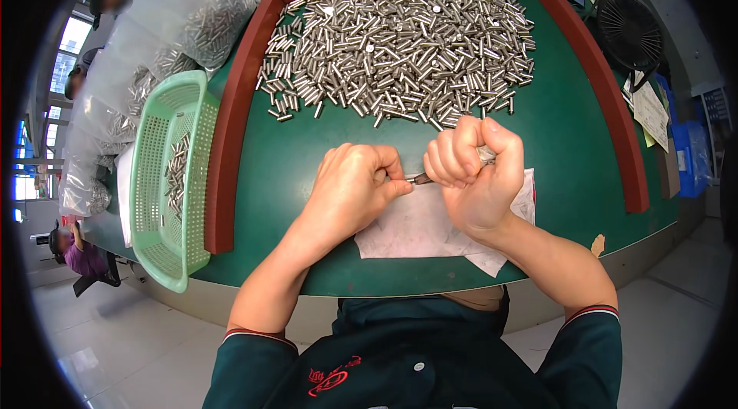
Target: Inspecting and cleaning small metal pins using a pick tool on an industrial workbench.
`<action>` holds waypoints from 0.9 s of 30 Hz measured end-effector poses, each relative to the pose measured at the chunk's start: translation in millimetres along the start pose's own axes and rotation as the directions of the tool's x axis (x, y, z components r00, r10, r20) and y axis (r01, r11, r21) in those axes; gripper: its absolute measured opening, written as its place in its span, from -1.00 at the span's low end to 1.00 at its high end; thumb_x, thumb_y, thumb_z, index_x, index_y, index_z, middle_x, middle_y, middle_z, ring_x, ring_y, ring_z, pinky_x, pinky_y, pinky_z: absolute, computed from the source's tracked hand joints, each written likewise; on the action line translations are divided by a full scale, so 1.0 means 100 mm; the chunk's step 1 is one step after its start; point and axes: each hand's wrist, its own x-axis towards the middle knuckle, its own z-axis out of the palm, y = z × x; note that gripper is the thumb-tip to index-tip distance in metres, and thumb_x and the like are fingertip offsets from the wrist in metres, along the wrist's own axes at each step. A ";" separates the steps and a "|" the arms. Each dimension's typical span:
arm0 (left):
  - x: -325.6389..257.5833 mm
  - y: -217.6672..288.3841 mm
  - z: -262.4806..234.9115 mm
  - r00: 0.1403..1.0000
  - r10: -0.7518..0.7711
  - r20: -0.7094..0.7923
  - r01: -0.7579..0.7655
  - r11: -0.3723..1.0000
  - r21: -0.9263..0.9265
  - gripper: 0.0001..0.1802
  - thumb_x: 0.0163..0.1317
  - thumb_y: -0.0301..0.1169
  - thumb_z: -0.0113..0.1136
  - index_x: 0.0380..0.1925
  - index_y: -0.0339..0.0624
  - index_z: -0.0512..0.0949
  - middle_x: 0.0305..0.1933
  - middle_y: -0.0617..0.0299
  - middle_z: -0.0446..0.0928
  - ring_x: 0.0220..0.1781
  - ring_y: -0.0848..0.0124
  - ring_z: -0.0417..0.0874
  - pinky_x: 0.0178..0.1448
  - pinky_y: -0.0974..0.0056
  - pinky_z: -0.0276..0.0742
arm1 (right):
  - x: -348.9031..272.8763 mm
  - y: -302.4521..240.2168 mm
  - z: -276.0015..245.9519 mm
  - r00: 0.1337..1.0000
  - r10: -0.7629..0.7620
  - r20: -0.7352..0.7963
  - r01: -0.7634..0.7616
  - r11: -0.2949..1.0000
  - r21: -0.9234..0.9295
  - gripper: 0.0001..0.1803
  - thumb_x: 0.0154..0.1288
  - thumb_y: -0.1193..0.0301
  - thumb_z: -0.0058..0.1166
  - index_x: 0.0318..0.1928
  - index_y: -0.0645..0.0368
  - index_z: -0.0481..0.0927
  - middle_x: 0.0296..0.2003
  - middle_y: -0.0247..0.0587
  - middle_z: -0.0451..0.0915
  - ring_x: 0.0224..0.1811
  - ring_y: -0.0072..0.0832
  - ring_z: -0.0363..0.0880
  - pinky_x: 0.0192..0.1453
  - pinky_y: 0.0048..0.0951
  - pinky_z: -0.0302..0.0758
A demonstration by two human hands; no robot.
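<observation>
My left hand is closed in a pinch above the green table, its fingertips on the end of a small metal cylinder. Just to its right, my right hand is wrapped in a fist round a slim hand tool with a dark tip, which meets the cylinder. Most of the tool is hidden in the fist, so its exact kind is unclear. Beneath both hands lies a stained whitish cloth. Beyond them spreads a large heap of shiny metal cylinders.
A dark red wooden frame borders the green tabletop. On the left stand a light green plastic basket with some cylinders inside and several clear bags of metal parts. A black fan and papers are at the right.
</observation>
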 end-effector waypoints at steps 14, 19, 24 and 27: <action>0.01 -0.01 0.00 1.000 0.029 -0.004 -0.029 1.000 0.001 -0.86 -0.18 -0.53 0.28 -0.70 -0.30 0.47 -0.86 0.32 0.20 -0.77 0.57 0.16 -0.65 0.39 0.12 | 0.00 0.02 0.00 0.999 -0.035 0.006 0.035 0.999 -0.008 -0.59 0.21 0.28 -0.41 -0.78 0.09 0.08 -0.84 -0.44 0.02 -0.77 -0.66 -0.11 -0.66 -0.56 -0.10; 0.04 -0.01 -0.01 1.000 -0.001 0.019 0.002 0.999 -0.041 -0.87 -0.21 -0.52 0.27 -0.70 -0.30 0.48 -0.85 0.22 0.26 -0.76 0.42 0.26 -0.60 0.32 0.21 | 0.00 0.07 0.01 1.000 -0.016 0.001 0.016 0.991 -0.134 -0.58 0.18 0.21 -0.42 -0.79 0.05 0.06 -0.86 -0.46 0.01 -0.78 -0.64 -0.14 -0.66 -0.54 -0.10; 0.03 0.02 -0.04 0.999 -0.022 0.035 0.023 0.999 -0.026 -0.87 -0.22 -0.52 0.26 -0.69 -0.30 0.48 -0.81 0.11 0.34 -0.73 0.27 0.39 -0.54 0.26 0.30 | -0.07 0.09 0.05 0.997 -0.069 0.036 0.075 0.975 -0.207 -0.60 0.18 0.28 -0.40 -0.78 0.09 0.05 -0.83 -0.44 0.00 -0.74 -0.64 -0.10 -0.62 -0.54 -0.08; 0.01 0.01 -0.07 0.997 -0.005 0.076 0.009 0.999 -0.052 -0.84 -0.14 -0.48 0.25 -0.66 -0.32 0.47 -0.77 0.16 0.38 -0.70 0.39 0.39 -0.55 0.31 0.28 | -0.06 0.06 0.03 0.996 -0.071 0.054 0.081 0.972 -0.222 -0.63 0.17 0.35 -0.40 -0.77 0.12 0.04 -0.81 -0.42 0.00 -0.73 -0.64 -0.07 -0.61 -0.55 -0.06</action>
